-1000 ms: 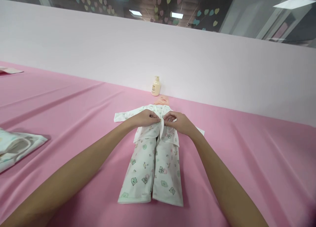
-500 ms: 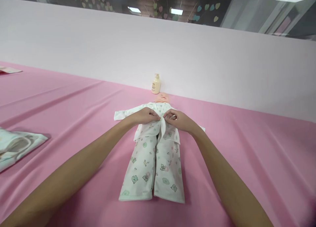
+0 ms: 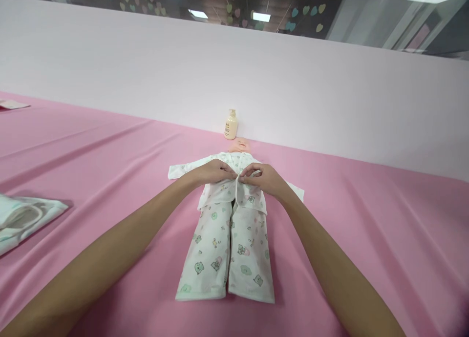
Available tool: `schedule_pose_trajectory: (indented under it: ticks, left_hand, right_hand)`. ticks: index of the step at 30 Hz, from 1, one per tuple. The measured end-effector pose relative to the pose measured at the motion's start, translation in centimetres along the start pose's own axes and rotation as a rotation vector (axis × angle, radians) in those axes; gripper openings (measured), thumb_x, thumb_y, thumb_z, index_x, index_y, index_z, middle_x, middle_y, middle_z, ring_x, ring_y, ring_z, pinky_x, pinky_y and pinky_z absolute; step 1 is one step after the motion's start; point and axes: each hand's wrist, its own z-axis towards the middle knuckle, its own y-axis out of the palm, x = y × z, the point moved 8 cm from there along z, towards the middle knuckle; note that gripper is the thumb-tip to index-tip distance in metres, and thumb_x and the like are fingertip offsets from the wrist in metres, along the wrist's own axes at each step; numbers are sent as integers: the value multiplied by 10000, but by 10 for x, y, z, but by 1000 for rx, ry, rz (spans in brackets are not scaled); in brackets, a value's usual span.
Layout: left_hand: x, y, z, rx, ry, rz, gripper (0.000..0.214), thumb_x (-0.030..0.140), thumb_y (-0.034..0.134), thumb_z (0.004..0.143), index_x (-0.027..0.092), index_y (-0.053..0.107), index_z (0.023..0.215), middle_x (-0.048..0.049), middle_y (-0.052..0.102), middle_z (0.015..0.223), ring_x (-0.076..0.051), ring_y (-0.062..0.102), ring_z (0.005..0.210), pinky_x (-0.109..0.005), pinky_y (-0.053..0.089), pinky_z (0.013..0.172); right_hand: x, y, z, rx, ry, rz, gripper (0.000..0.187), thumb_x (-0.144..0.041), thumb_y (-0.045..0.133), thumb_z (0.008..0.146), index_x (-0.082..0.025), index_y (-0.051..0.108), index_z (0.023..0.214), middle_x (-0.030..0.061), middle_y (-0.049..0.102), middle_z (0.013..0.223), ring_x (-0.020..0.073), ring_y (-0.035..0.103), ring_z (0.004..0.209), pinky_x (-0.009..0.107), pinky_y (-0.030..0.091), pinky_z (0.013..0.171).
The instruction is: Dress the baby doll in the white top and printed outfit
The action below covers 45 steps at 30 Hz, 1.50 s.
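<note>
A baby doll (image 3: 240,144) lies on its back on the pink table cover (image 3: 110,156), dressed in a white printed top (image 3: 220,193) and matching trousers (image 3: 227,259). My left hand (image 3: 212,173) pinches the left front edge of the top at the chest. My right hand (image 3: 264,178) pinches the right front edge, and the two hands meet at the middle seam. Both hands have their fingers closed on the fabric. Only the top of the doll's head shows beyond the collar.
A cream pump bottle (image 3: 231,124) stands behind the doll against the white wall. Folded printed cloth (image 3: 22,220) lies at the left edge. Another flat piece of cloth (image 3: 12,104) sits at the far left.
My hands stay at the doll's chest, with the fingers shifting slightly along the front seam of the top. The view tilted a little.
</note>
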Motion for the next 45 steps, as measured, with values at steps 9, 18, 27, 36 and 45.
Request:
schedule_pose_trajectory:
  ticks: [9,18,27,36,45]
  left_hand:
    - [-2,1,-1,-10,-29,-8,325,522,828,739,246,864,906,-25,667,782,-161,483,672,-291,338,580]
    - [-4,1,2,21,-39,-22,279,495,811,744,231,827,835,-21,569,703,-156,432,629,-303,329,563]
    - [1,3,-1,-2,1,-37,211,428,756,779,218,768,760,-16,550,699,-143,401,604,-315,288,560]
    - [-4,-1,1,-26,-23,-37,256,433,765,766,239,858,903,-34,662,804,-166,483,703,-299,356,594]
    - [-9,-3,1,-71,-11,-93,276,437,766,767,258,852,959,-15,721,920,-171,529,809,-285,366,672]
  right_hand:
    - [-3,-2,0,116,-38,-65,354,-513,897,736,-243,815,950,23,759,959,131,591,707,263,470,630]
    - [-7,-3,-2,58,0,-75,349,-572,812,841,-240,790,947,40,798,975,189,704,871,289,521,734]
    - [-15,3,-5,88,12,-249,205,-448,752,890,-249,707,906,33,774,957,184,690,801,295,524,662]
    - [-18,-1,-7,-37,-93,-136,307,-476,796,865,-268,721,1079,35,747,1058,158,676,780,261,535,630]
    - [-22,1,-1,49,-191,-155,291,-499,835,852,-264,762,1009,20,784,1026,160,674,787,293,548,717]
